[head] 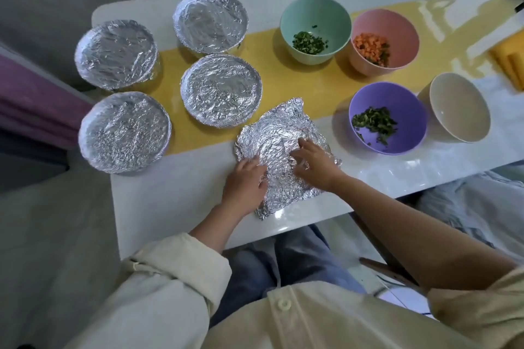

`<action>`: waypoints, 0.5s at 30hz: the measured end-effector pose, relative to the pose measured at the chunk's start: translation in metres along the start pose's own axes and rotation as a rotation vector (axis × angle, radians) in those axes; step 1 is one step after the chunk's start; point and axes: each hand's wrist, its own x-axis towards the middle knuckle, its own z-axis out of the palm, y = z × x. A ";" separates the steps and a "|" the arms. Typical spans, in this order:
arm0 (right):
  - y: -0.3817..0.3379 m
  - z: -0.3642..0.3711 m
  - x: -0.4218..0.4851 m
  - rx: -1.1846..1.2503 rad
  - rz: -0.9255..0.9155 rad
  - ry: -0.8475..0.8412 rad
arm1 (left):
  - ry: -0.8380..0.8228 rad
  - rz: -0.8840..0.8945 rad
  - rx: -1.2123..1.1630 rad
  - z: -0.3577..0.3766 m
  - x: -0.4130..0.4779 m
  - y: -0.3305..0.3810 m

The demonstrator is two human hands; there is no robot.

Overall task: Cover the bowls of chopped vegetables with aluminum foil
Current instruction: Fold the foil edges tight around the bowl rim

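Aluminium foil sheet (283, 133), crumpled, lay on the white surface (170, 193) directly beneath the fingers (304, 144) of both hands. The left hand (245, 178) rested on its near-left edge with fingers loosely extended, and the right hand (314, 164) pressed its middle with fingers spread apart, neither gripping. Beyond and left of the fingers stood four foil-covered bowls (221, 91); beyond and right of them stood uncovered bowls, namely a green bowl (314, 11) of chopped greens, a pink bowl (397, 25) of diced carrot, a purple bowl (402, 99) of chopped greens, and, farthest right, a cream bowl (459, 108).
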 end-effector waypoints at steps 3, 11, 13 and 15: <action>-0.009 -0.015 -0.001 0.078 0.009 0.035 | -0.057 -0.029 0.106 -0.002 0.003 -0.001; -0.018 -0.093 0.038 0.996 0.200 0.267 | 0.199 -0.225 -0.136 -0.023 0.031 0.019; -0.015 -0.116 0.058 1.248 0.283 0.267 | 0.257 -0.278 -0.215 -0.031 0.042 0.029; -0.008 -0.133 0.075 1.361 0.324 0.182 | 0.259 -0.302 -0.379 -0.038 0.056 0.045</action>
